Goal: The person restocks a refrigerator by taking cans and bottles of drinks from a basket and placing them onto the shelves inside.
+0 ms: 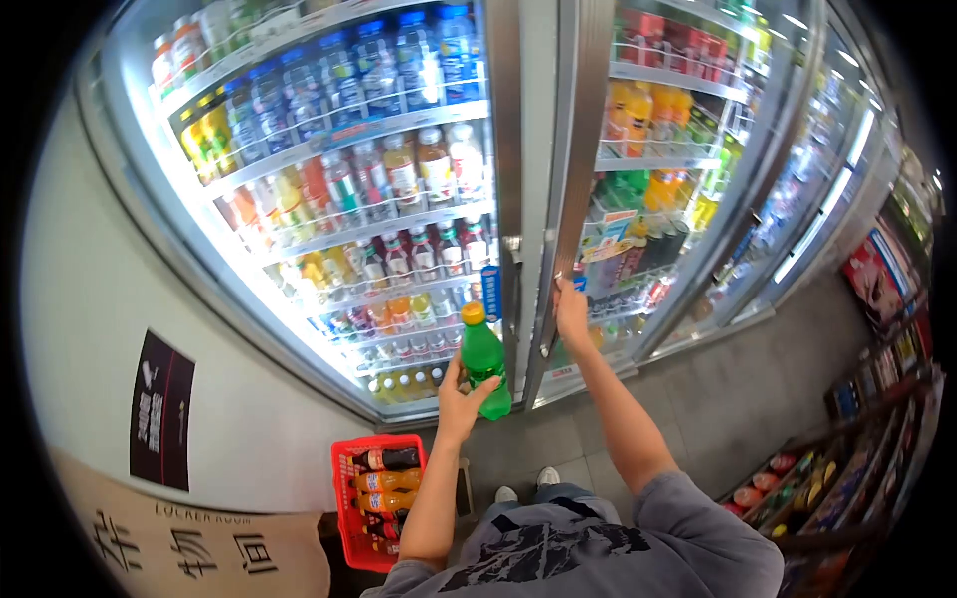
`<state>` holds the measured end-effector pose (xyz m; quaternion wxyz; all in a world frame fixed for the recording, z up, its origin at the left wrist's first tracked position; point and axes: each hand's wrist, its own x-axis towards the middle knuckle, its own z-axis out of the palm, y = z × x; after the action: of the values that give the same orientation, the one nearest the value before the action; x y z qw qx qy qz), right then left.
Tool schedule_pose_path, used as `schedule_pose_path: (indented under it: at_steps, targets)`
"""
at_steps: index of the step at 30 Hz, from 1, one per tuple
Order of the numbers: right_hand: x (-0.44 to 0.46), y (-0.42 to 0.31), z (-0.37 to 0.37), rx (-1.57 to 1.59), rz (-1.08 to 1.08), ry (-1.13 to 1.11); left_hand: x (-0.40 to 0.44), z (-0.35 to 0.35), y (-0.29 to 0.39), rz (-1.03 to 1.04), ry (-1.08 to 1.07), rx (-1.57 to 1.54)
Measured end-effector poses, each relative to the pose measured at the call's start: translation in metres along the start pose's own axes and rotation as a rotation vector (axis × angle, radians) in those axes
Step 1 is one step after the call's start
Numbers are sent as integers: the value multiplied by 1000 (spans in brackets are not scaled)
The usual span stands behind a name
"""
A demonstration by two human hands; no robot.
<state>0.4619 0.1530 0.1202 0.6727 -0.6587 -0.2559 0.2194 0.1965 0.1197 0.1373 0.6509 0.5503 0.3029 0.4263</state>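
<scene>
My left hand (460, 403) is wrapped round the lower part of a green plastic bottle (482, 351) with an orange-yellow cap. The bottle stands nearly upright, leaning slightly, in front of the cooler shelves. My right hand (572, 315) is closed at the metal edge of a glass cooler door (576, 189), where it grips the handle. Part of that grip is hidden from above. Behind the left hand, the lit cooler shelves (349, 135) carry rows of drinks, among them blue-capped water bottles (376, 70).
Low at the left stands a red basket (342, 518) with several dark and orange drink bottles in it. More glass-fronted coolers (758, 229) run off to the right. A rack of packaged goods (847, 478) borders the grey tiled floor (718, 389). A white wall (110, 259) is at the left.
</scene>
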Motion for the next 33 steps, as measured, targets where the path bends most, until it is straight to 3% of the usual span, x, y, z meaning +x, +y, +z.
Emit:
schedule_pose_path:
  at_steps: [10,12,24,33]
  targets:
    - [-110,-3,-118,-8,-8,36,4,71,7,47,-261,-57]
    - [-128,-5,-143,-209,-122,93,5,95,11,53,-313,-83]
    - [-211,-21,-273,-251,-185,367,-52,218,4,36,-526,-192]
    - [-238,-4,-408,-338,-295,712,-108,280,-11,-24,-629,-194]
